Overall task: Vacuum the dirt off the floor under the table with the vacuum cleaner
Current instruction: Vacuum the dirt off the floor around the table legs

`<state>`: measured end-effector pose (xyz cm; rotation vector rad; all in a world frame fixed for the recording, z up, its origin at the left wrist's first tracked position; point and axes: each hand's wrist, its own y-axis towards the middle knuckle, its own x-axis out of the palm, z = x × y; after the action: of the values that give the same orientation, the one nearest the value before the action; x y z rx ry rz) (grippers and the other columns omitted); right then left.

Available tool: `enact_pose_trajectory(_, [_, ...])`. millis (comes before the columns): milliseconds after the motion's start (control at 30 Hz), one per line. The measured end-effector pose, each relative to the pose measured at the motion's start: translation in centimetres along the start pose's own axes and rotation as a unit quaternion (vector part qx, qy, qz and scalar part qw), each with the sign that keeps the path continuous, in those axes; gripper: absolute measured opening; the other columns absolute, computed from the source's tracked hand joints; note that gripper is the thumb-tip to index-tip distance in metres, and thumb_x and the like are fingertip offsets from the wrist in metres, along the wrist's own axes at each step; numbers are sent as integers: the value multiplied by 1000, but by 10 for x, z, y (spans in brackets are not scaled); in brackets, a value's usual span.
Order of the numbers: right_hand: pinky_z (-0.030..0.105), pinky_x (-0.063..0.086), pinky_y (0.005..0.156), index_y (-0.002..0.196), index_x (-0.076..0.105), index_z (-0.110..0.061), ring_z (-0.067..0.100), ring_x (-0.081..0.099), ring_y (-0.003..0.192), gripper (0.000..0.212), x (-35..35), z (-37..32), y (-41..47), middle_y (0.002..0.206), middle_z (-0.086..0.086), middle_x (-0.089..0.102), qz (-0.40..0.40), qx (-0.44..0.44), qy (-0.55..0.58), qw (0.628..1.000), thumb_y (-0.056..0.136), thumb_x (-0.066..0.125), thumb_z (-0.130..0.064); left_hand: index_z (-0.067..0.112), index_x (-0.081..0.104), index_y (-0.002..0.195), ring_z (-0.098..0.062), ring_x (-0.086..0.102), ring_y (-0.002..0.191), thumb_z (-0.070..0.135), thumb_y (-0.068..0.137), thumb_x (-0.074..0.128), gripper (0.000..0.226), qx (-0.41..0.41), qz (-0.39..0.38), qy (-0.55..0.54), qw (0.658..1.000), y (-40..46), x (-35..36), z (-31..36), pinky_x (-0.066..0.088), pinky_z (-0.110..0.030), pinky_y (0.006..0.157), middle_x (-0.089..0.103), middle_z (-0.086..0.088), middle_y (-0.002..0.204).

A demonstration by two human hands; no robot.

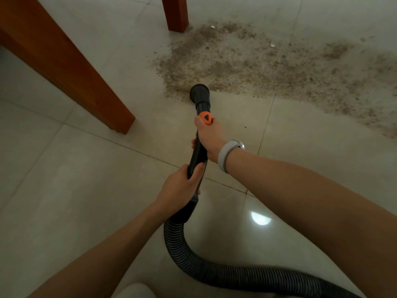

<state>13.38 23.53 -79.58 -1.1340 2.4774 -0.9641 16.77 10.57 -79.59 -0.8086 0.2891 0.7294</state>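
Head view: both hands, left hand (180, 186) and right hand (209, 138), clamp the wand (198, 151); the nozzle (199, 93) at the near edge of the dirt (268, 67) should sweep slowly, flat to the floor (64, 190).

nozzle (199, 93) at dirt's (268, 69) near edge, table leg (71, 69) left

The vacuum cleaner's black wand (198, 147) slants away from the near side, its round flared nozzle (200, 93) set down on the near left edge of the dirt (268, 67). An orange collar (205, 117) rings the wand behind the nozzle. A ribbed black hose (225, 274) curls from the wand's near end off to the right. The dirt is a broad brown gritty spread over the pale tiled floor (75, 190), running from the far wooden table leg (175, 12) out to the right.
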Motion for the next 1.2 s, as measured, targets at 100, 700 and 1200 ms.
enact_pose_trajectory(100, [28,51,48,110,45,-13,17,53,52,21,9,0,1,74,4,50,-6,-1,-8,1000,95,50,-27,19,51,89,-17,65,66,47,96,39,31,-3,6,-9,1000,-1,-3,-7,55,-32,68,67,-1,73])
enact_pose_trajectory(700, [28,51,49,119,44,-12,18,52,52,29,42,-1,1,77,5,51,-63,-41,-14,997,93,53,-22,16,54,86,-9,61,52,39,97,41,29,-5,58,-105,993,-6,-20,-17,51,-20,54,64,-2,63])
enact_pose_trajectory(1200, [36,51,63,97,48,-8,22,52,50,22,98,-20,12,63,8,52,-149,72,14,986,94,54,-29,10,56,78,-25,62,59,48,98,30,51,-70,46,-263,961,2,-63,-18,54,-38,68,64,-10,63])
